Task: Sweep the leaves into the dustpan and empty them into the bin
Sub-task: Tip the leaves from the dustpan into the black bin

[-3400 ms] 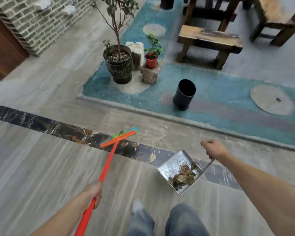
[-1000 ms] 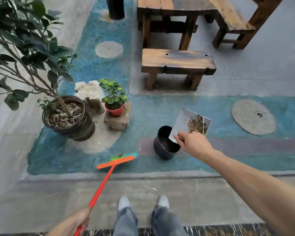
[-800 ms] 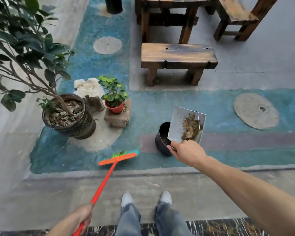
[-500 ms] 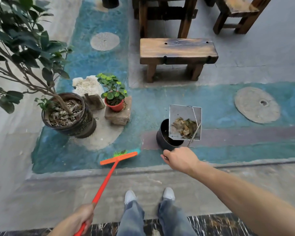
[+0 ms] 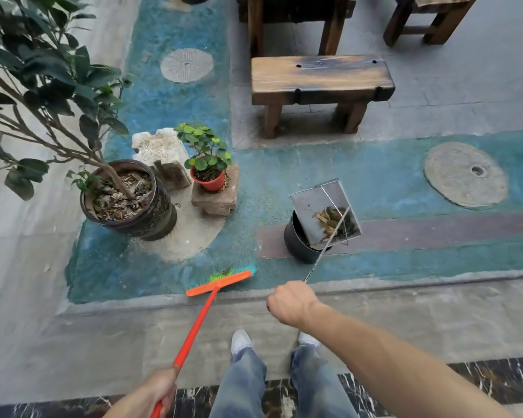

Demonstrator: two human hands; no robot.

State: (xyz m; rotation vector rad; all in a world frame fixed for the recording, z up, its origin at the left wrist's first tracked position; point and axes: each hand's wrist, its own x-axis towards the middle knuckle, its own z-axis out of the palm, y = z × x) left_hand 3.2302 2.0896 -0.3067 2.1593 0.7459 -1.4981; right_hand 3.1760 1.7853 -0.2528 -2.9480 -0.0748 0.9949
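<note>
Metal handle wire runs from the closed right hand [image 5: 290, 300] out to the dustpan [image 5: 325, 212], which hangs tilted over the black bin [image 5: 298, 242]. Leaves [image 5: 332, 220] lie inside the pan, above the bin's rim. Emptying is in hand; next, I judge, a steeper tilt is needed. Nearer than the bin, the left hand [image 5: 156, 390] grips the broom [image 5: 200, 321].

Grey stone floor [image 5: 58, 342] running across the lower frame, teal painted strip [image 5: 390, 164] lying mid-frame, wooden bench [image 5: 320, 76] sitting top center, potted tree [image 5: 127, 200] standing left, daylight falling evenly.
</note>
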